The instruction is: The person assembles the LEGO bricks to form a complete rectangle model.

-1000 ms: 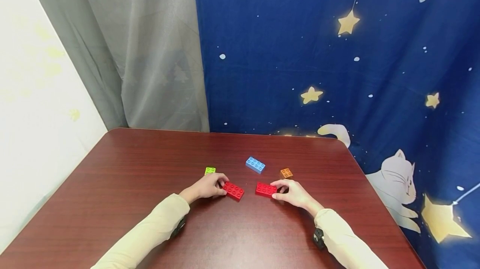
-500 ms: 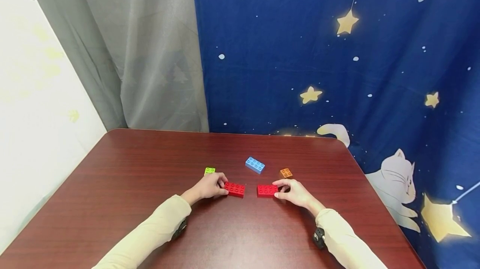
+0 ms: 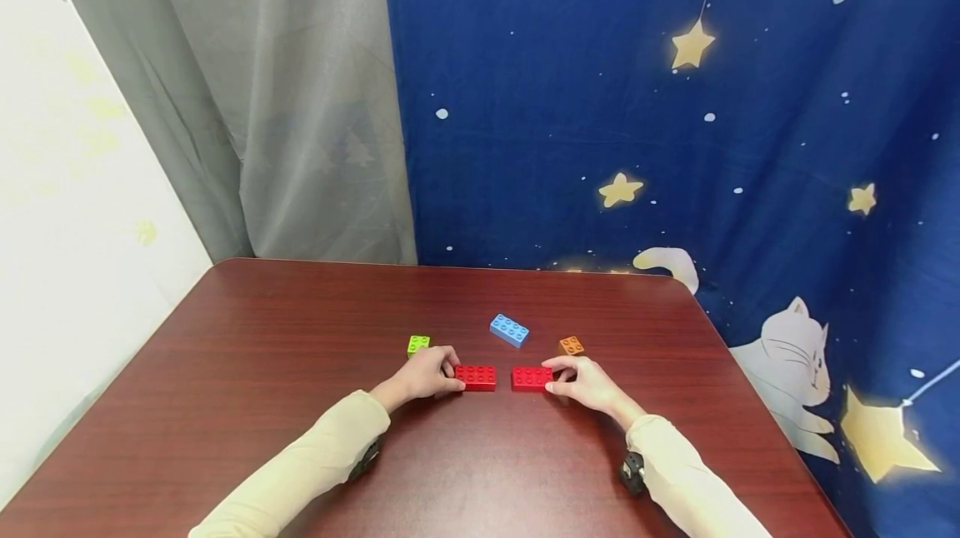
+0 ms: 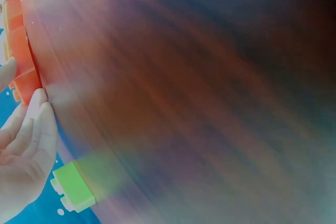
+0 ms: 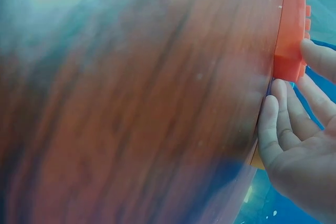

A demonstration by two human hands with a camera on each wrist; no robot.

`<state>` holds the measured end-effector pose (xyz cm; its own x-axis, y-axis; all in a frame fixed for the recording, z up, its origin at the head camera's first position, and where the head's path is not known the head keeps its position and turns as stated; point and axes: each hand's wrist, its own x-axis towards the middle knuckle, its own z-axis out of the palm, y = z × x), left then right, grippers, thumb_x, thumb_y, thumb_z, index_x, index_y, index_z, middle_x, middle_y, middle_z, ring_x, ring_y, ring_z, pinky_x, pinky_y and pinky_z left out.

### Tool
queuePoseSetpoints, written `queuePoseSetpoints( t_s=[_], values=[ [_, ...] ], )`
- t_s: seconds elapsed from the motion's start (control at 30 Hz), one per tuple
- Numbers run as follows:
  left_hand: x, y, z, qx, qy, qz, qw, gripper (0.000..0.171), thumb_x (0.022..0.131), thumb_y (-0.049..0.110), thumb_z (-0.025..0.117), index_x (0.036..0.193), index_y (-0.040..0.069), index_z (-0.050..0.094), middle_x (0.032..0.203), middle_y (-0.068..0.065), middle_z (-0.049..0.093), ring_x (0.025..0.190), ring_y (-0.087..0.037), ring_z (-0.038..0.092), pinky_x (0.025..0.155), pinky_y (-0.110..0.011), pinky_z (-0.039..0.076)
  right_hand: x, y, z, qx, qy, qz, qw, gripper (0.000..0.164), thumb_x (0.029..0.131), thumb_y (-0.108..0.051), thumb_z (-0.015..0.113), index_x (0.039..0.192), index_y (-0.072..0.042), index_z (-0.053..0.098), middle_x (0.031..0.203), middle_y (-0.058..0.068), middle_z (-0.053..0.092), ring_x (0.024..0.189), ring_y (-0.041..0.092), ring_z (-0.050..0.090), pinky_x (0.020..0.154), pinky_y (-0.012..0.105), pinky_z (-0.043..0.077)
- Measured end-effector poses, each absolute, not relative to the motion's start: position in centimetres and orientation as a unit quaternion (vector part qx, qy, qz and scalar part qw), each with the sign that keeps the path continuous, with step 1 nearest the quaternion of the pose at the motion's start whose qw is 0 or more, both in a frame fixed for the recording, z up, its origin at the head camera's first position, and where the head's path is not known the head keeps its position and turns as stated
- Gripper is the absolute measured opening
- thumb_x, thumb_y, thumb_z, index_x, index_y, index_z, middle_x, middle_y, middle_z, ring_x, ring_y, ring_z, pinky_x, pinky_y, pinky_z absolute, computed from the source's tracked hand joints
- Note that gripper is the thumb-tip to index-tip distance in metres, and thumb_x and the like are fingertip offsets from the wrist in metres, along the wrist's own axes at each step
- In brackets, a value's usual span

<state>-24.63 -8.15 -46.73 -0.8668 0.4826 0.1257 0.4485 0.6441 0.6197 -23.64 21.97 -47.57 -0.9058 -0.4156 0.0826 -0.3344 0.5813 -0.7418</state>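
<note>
Progress check: left red brick (image 3: 476,378) and right red brick (image 3: 532,379) in line, end facing end — gap between them.

At the lower centre of the frame I have the left hand (image 3: 427,372) pinching the left red brick by its outer end, thumb and fingers clamped on it; the right hand (image 3: 590,386) grips the right red brick the same way. Both look flat on the table (image 3: 480,471), studs up. I judge the lining-up nearly done — the bricks are neither touching nor joined. Just above, the green brick (image 3: 418,344), blue brick (image 3: 509,330) and orange brick (image 3: 572,346) sit well apart, held by neither hand.
</note>
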Motion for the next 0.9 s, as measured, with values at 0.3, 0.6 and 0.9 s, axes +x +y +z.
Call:
queuePoseSetpoints(
  t_s=[0.3,0.6,0.9],
  values=[
    [-24.6,-7.6,-46.6,0.271,0.902,0.336,0.024,0.029,0.067,0.018,0.076,0.08,0.003,0.055,0.065,0.003,0.053,0.059,-0.008,0.048,0.056,-0.024,0.04,-23.7,21.5,-47.4,-0.204,0.886,-0.413,0.055,0.037,0.075,-0.017,0.07,0.107,-0.002,0.06,0.08,0.001,0.058,0.064,0.014,0.052,0.05,0.027,0.044],
    [-25.3,-7.7,-47.6,0.31,0.88,0.36,0.003,0.034,0.069,0.031,0.075,0.079,0.006,0.054,0.065,0.004,0.052,0.058,-0.006,0.048,0.055,-0.025,0.041,-23.7,21.3,-47.5,-0.199,0.89,-0.407,0.05,0.035,0.075,-0.016,0.07,0.107,-0.005,0.061,0.082,0.002,0.058,0.065,0.014,0.051,0.052,0.026,0.044],
    [-24.6,-6.7,-46.5,0.273,0.904,0.328,0.016,0.03,0.067,0.019,0.076,0.081,0.004,0.055,0.068,-0.002,0.056,0.06,-0.007,0.048,0.056,-0.023,0.04,-23.8,21.2,-47.4,-0.199,0.891,-0.404,0.054,0.035,0.076,-0.018,0.07,0.108,-0.005,0.061,0.08,0.0,0.058,0.064,0.015,0.051,0.051,0.027,0.044]
  ],
)
